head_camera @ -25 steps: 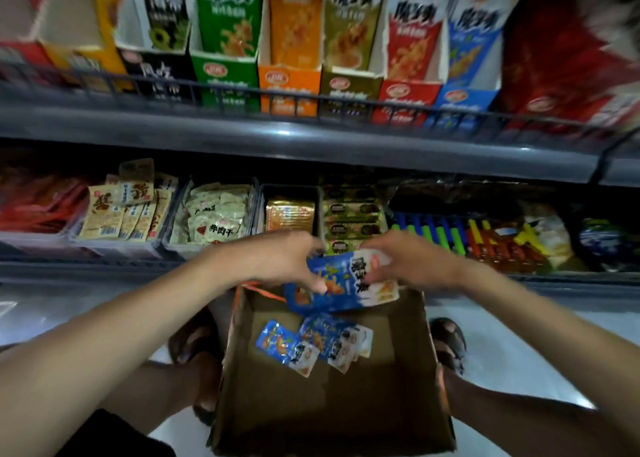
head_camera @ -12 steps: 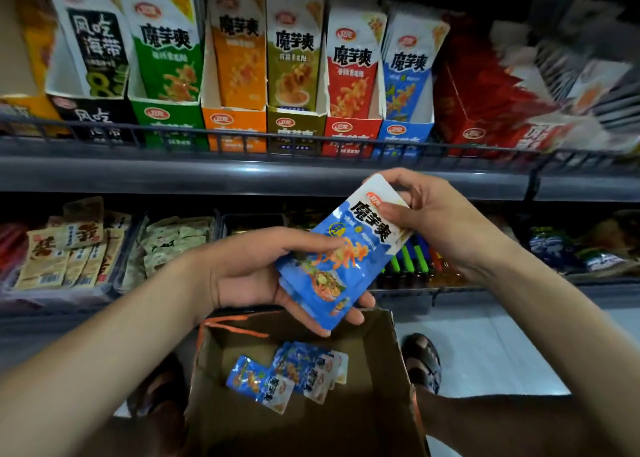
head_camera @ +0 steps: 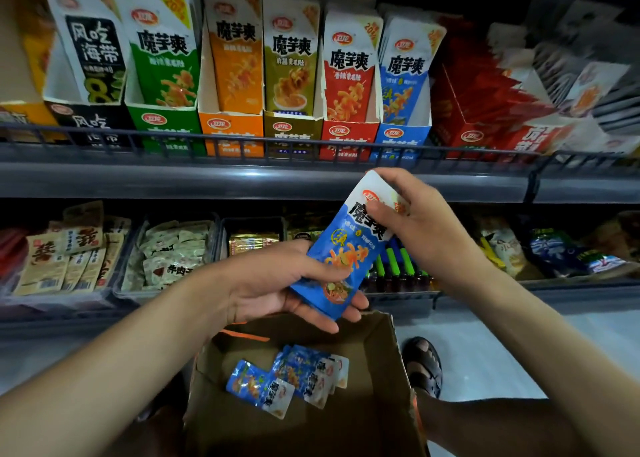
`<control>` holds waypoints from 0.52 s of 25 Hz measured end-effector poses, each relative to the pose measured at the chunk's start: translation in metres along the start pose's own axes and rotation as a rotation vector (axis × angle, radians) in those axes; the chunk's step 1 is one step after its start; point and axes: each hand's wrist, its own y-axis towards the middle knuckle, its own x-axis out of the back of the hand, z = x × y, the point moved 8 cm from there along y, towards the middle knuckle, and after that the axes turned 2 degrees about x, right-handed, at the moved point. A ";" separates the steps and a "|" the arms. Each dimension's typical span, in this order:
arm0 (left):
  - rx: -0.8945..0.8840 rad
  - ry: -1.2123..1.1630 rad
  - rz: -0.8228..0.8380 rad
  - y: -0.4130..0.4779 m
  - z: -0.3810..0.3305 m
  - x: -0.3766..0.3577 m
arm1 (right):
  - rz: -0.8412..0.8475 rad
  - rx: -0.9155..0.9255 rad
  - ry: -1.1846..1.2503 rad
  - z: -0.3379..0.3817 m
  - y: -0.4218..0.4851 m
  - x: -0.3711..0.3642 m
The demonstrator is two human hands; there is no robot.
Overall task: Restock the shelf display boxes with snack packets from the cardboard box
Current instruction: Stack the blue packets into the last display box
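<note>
A stack of blue snack packets [head_camera: 349,248] is held tilted above the open cardboard box [head_camera: 377,404]. My left hand [head_camera: 277,283] cups the stack from underneath at its lower end. My right hand [head_camera: 412,221] pinches its white top end. Several more blue packets [head_camera: 287,380] lie loose on the box floor. On the upper shelf the blue display box [head_camera: 401,138] stands between the red display box [head_camera: 346,138] and a larger red carton, with blue packets upright in it.
Black, green, orange and olive display boxes [head_camera: 228,134] line the upper shelf behind a wire rail [head_camera: 173,141]. The lower shelf holds trays of small snack packs [head_camera: 169,252]. A sandalled foot [head_camera: 424,366] stands right of the cardboard box on the pale floor.
Both hands lifted the blue packets out of the cardboard box and up toward the upper shelf. The view tilted upward, showing more of the display boxes.
</note>
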 end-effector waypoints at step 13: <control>-0.176 0.262 -0.288 0.013 -0.012 0.002 | -0.189 -0.073 0.049 0.007 -0.010 0.000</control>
